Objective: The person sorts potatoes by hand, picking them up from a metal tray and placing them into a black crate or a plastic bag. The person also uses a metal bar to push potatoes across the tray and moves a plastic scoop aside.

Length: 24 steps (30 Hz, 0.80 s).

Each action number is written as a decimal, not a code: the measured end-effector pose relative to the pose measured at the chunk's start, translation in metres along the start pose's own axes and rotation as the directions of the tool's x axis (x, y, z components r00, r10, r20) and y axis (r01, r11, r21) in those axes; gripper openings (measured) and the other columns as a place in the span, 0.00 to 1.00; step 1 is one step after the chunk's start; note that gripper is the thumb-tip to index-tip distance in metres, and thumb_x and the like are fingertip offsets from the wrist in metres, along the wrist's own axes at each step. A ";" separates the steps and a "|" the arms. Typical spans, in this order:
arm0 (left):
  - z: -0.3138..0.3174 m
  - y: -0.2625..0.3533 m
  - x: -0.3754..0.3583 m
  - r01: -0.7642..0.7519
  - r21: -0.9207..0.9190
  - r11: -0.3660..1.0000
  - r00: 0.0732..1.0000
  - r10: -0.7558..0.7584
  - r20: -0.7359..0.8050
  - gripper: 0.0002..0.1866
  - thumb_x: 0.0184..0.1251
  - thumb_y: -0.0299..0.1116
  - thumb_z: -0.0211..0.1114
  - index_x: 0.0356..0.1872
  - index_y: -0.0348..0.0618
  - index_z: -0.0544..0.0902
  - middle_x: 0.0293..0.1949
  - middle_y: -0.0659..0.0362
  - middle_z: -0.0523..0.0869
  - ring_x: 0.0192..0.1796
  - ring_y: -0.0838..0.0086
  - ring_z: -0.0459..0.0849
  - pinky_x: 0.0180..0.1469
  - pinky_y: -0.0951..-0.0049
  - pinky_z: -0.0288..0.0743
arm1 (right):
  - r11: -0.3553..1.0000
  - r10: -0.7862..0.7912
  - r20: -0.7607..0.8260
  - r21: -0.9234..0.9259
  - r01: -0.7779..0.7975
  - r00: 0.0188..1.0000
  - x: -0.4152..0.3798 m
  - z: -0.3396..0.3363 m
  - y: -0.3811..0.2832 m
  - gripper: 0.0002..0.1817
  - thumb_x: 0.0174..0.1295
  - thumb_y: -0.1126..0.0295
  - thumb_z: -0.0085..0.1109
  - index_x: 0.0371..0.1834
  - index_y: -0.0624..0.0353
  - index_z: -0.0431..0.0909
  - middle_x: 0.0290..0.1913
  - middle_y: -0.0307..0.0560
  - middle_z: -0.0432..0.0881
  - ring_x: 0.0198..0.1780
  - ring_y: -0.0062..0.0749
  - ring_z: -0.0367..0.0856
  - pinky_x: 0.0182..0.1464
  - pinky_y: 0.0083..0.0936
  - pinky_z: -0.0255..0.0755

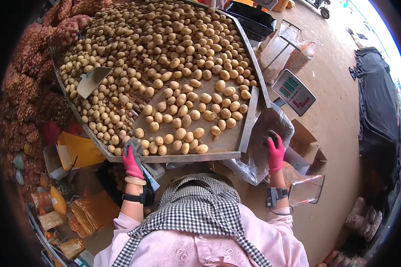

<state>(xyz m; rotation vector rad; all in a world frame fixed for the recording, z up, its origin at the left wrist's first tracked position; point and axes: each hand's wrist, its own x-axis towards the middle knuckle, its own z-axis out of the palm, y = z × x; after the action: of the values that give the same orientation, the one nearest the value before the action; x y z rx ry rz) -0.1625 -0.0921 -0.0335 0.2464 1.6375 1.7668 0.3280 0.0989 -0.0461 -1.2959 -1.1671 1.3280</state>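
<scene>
My left hand (132, 161), in a pink glove with grey fingers, is at the front left rim of a metal-edged sorting table (187, 157). Its fingers reach over the rim beside the nearest potatoes (159, 140) and look loosely spread. My right hand (276, 153), gloved the same way, is against a clear plastic bag (265, 133) that hangs by the table's right end. Thumb and fingers stand apart there; whether they pinch the film is hard to see. A pale scoop (93, 82) lies on the potato heap to the left.
A digital scale display (294, 92) stands right of the table, with a cardboard box (305, 142) below it. Red net sacks (29, 89) are piled on the left. A wire stand (307, 189) is near my right forearm. Black cloth (378, 102) covers something farther right.
</scene>
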 end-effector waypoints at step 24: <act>0.114 0.045 0.037 -0.381 0.768 -0.515 0.898 -0.403 0.175 0.13 0.60 0.44 0.68 0.45 0.59 0.89 0.53 0.65 0.89 0.56 0.70 0.87 0.49 0.60 0.79 | 0.006 -0.003 0.928 -0.373 0.928 0.373 0.078 0.374 -0.063 0.11 0.59 0.61 0.63 0.43 0.49 0.82 0.47 0.45 0.82 0.58 0.43 0.77 0.57 0.40 0.71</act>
<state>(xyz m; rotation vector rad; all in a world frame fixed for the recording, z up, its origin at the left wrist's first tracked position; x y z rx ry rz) -0.1406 0.0232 0.0174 1.3638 2.1906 -0.7669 -0.0489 0.1740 0.0056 -0.5544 -3.1104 0.2155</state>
